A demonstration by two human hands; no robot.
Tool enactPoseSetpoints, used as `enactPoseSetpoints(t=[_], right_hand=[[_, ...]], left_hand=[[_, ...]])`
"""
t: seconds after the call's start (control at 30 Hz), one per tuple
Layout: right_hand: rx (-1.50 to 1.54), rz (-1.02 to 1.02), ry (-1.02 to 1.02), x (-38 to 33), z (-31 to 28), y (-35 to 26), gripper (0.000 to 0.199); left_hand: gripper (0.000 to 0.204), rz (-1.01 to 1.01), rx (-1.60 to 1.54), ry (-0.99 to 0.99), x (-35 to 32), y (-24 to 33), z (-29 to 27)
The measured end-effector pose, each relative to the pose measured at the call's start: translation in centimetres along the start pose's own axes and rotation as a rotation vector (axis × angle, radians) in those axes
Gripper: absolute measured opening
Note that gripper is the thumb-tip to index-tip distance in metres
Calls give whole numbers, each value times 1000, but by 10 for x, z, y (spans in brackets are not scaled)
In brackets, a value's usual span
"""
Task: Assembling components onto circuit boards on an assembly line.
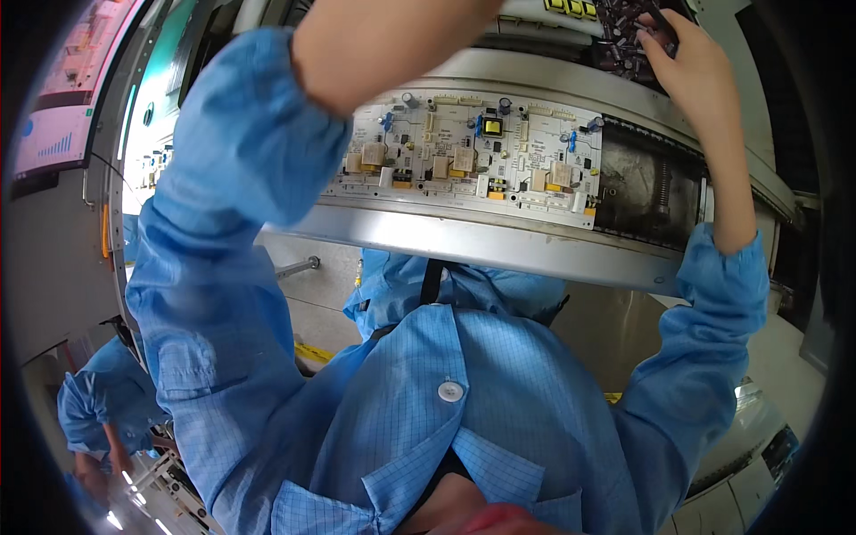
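Observation:
My right hand point(691, 67) reaches into a heap of small dark cylindrical capacitors point(620, 40) at the upper right. Its thumb and fingers are curled together among the parts, and what they pinch cannot be made out. My left forearm point(383, 45) crosses the upper left, over the near row of boards. The fingers of that hand lie beyond the top edge. Below my arms is a white circuit board panel point(464, 192), made of several like sections. It carries blue and dark capacitors, pale box-shaped parts, white connectors and a yellow transformer point(492, 127).
A metal rail point(499, 236) runs along the near side of the panel. Right of the panel, a dark recess point(655, 183) shows a chain and a spring. Yellow transformers point(571, 7) sit at the top. A screen point(58, 134) stands at left; another person point(107, 392) in blue is at lower left.

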State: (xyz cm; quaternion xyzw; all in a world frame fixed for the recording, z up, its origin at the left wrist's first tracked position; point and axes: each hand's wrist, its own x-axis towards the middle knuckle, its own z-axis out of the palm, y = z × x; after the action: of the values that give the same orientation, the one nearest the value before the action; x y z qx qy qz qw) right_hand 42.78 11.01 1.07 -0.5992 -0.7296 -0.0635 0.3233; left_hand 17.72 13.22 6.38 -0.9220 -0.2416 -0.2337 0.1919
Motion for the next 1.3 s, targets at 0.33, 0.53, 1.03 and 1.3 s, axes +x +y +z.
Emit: enactPoseSetpoints(t=[0.33, 0.53, 1.03, 1.3], right_hand=[[-315, 47, -203, 22, 71, 75, 15], [-334, 97, -313, 23, 62, 62, 16], [-384, 21, -225, 20, 75, 69, 12], [-115, -32, 39, 18, 24, 43, 18]], left_hand=[[17, 48, -292, -201, -9, 78, 32], [23, 0, -310, -325, -6, 85, 42], [20, 10, -245, -267, -5, 80, 41], [20, -220, 121, -106, 6, -21, 46]])
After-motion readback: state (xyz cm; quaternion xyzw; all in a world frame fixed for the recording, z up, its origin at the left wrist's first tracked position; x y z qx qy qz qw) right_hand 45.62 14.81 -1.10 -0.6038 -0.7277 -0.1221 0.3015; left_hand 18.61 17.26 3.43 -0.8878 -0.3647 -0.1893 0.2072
